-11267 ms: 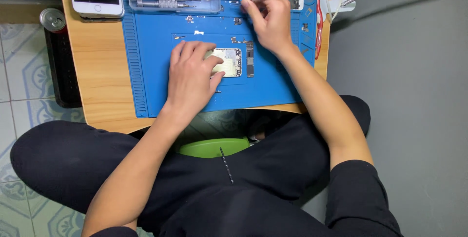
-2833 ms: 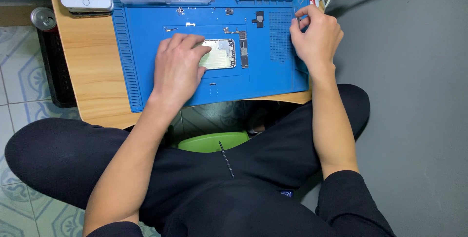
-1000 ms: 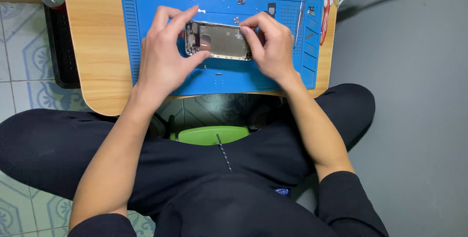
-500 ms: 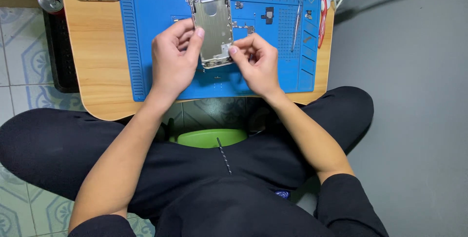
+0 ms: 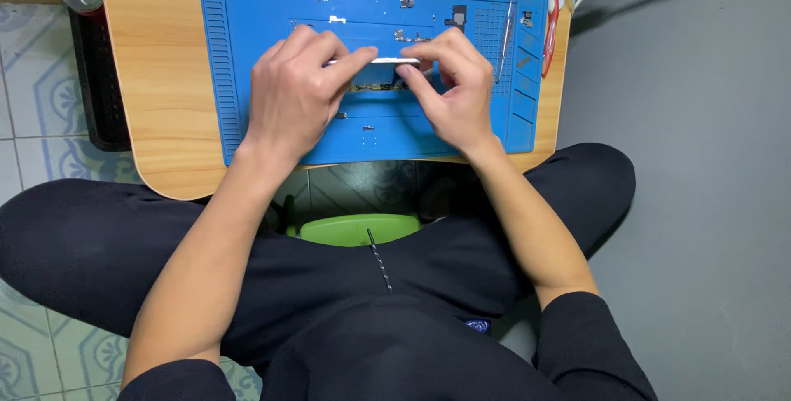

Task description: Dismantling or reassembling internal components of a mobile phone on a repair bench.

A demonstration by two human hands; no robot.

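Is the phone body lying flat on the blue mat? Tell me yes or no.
No: both the left hand and right hand hold the phone body on edge above the blue mat.

Bright, even overhead light; soft shadows under hands; sharp, glare-free

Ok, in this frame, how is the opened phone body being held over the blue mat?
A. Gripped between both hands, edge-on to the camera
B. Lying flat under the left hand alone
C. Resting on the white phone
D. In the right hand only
A: the left hand and right hand each pinch an end of the phone body, seen as a thin edge above the blue mat.
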